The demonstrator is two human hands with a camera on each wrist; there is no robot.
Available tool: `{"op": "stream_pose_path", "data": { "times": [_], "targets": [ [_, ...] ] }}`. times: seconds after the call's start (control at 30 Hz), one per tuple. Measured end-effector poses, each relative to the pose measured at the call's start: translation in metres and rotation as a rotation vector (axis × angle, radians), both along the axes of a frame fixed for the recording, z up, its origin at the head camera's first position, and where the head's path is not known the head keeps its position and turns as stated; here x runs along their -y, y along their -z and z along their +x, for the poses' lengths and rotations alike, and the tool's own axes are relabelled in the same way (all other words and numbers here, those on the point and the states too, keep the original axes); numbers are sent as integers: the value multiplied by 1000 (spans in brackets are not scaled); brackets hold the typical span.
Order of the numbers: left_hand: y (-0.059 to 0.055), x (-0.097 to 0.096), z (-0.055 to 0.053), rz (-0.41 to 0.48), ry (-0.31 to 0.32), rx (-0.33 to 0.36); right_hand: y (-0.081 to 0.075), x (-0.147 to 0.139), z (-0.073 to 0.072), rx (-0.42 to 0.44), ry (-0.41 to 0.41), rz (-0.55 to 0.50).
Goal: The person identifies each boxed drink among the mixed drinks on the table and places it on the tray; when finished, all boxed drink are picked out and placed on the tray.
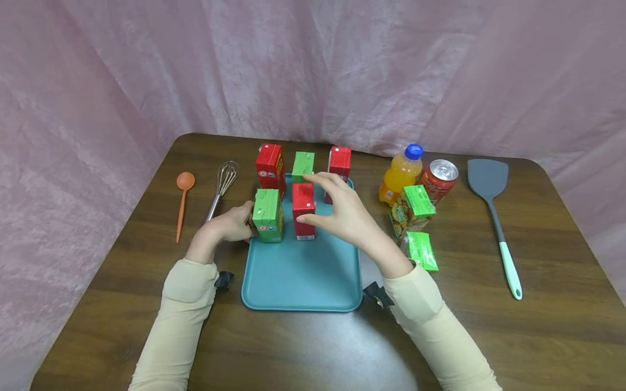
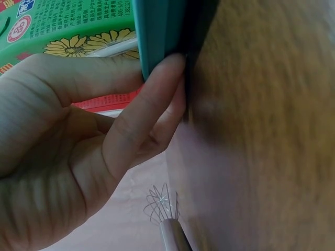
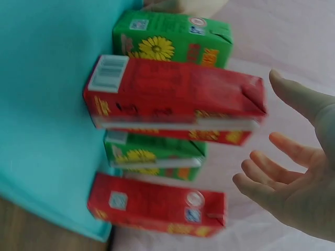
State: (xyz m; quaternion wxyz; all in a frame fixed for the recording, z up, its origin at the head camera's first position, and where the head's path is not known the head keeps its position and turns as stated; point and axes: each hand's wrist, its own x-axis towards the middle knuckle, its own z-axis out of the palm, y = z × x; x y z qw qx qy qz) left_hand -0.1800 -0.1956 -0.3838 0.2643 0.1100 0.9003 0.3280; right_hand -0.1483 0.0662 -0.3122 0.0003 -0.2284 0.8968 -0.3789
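Observation:
My left hand is at the left side of a teal tray, pinching its rim between thumb and fingers, as the left wrist view shows. Just beside it a green drink carton stands upright on the tray. My right hand hovers with fingers spread around the top of a red drink carton; in the right wrist view its fingertips are apart from the carton. Behind stand another green carton, a red carton at back left and a red carton at back right, partly covered by my hand.
To the left lie an orange spoon and a whisk. Right of the tray are an orange drink bottle, a red can, a green-topped box, a green packet and a grey spatula. A pink curtain hangs behind.

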Motion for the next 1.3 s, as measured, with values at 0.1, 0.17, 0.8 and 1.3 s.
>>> {"op": "stream_pose_path", "data": {
  "times": [0.1,0.17,0.8,1.3],
  "targets": [
    [-2,0,1,7,12,-12,-7,-15,9,-37,-12,-12],
    [-3,0,2,7,15,-18,-12,-26,15,-72,-25,-9],
    [0,-1,1,-22,7,-23,-11,-143,5,-249,-3,231],
    [0,0,2,-8,2,-13,17,-188,-14,-89,35,270]
  ]
}}
